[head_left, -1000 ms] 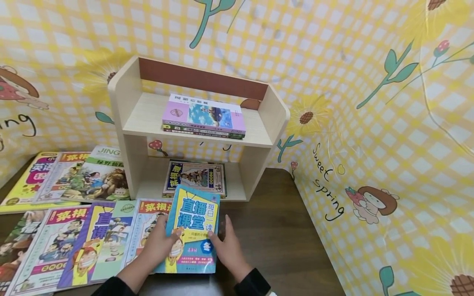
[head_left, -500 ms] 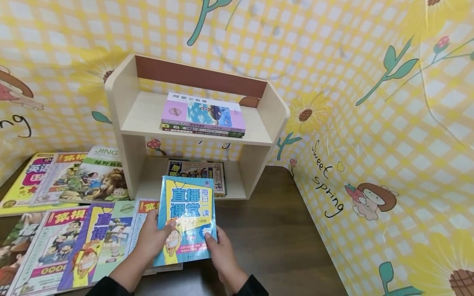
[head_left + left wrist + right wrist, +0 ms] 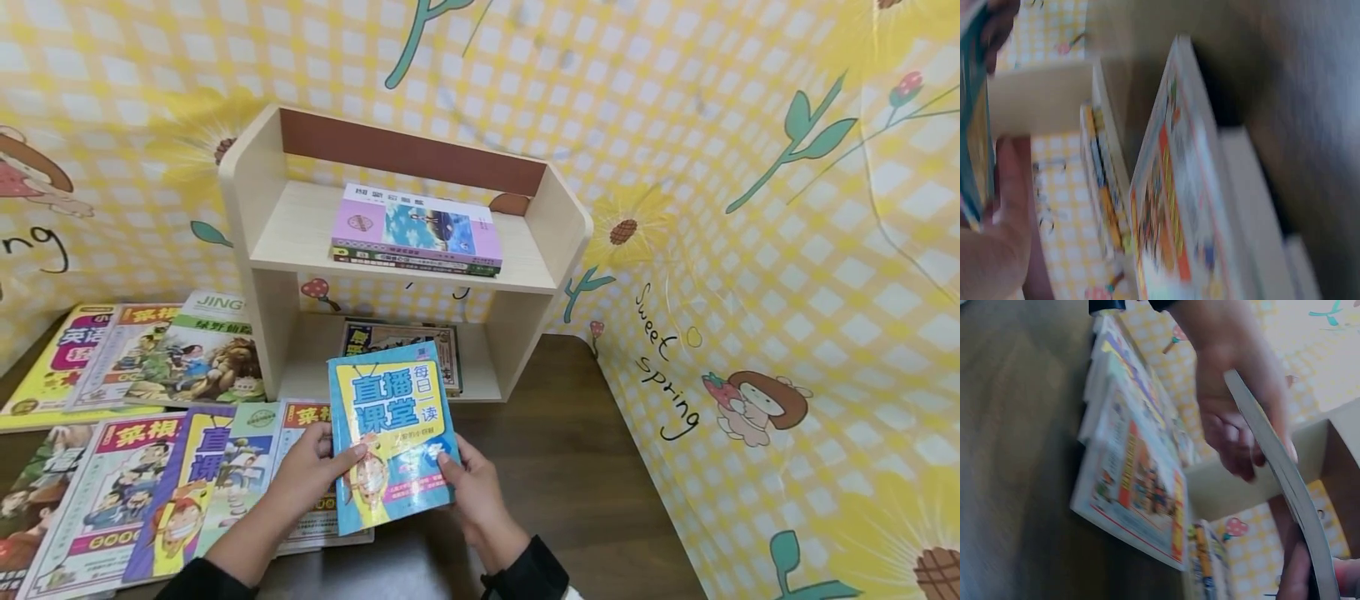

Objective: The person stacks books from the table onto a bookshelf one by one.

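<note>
A blue book (image 3: 393,433) with a yellow panel on its cover is held up, tilted, in front of the small bookshelf. My left hand (image 3: 309,471) grips its left edge, thumb on the cover and fingers behind. At the lower right edge my right hand (image 3: 477,492) pinches it the same way. The right wrist view shows the book's page edge (image 3: 1291,487), with the left hand (image 3: 1235,406) beyond it. In the left wrist view only a strip of the book (image 3: 975,137) shows. Behind its top edge, books (image 3: 401,333) lying in the lower compartment are partly hidden.
The pale wooden bookshelf (image 3: 258,333) carries a stack of books (image 3: 416,229) on its upper shelf. Several overlapping books (image 3: 135,492) cover the left of the dark table (image 3: 585,492), some right beside the shelf. A yellow checked cloth (image 3: 660,117) hangs behind and to the right.
The blue book moves left and up off the overlapping books, then slightly right, turning a little. My right hand, looser at first with its fingers spread, now holds the book's right edge more closely.
</note>
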`<action>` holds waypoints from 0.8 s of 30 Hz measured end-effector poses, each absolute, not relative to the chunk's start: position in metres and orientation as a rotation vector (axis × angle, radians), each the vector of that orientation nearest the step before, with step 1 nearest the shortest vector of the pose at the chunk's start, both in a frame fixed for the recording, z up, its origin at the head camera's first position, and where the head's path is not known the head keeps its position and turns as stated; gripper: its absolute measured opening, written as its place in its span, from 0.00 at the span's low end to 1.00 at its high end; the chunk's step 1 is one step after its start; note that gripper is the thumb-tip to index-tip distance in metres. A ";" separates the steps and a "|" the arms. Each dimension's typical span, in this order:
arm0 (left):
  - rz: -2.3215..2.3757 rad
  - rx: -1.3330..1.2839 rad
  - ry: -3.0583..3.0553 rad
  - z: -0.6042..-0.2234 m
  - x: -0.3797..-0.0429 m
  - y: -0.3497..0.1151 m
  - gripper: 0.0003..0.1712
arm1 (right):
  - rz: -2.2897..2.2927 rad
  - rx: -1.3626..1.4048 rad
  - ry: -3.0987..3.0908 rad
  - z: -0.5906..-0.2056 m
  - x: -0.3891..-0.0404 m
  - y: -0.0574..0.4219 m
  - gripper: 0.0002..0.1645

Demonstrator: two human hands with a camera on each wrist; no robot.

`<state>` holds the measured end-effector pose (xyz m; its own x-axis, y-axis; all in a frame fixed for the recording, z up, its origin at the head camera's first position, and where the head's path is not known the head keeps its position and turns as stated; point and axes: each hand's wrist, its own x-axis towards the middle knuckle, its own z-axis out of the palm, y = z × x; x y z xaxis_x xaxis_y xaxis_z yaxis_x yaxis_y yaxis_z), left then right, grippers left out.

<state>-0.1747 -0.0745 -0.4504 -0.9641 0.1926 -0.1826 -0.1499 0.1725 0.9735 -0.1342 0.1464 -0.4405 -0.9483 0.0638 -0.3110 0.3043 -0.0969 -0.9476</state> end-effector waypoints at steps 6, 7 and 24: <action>1.778 0.405 2.099 -0.436 -0.182 -0.106 0.41 | -2.098 0.309 2.020 -0.419 -0.136 0.167 0.30; 1.765 0.458 2.098 -0.433 -0.183 -0.110 0.42 | -2.089 0.281 2.026 -0.416 -0.136 0.170 0.30; 1.543 0.737 2.398 -0.388 -0.188 -0.131 0.75 | -1.814 -0.068 1.940 -0.375 -0.145 0.207 0.28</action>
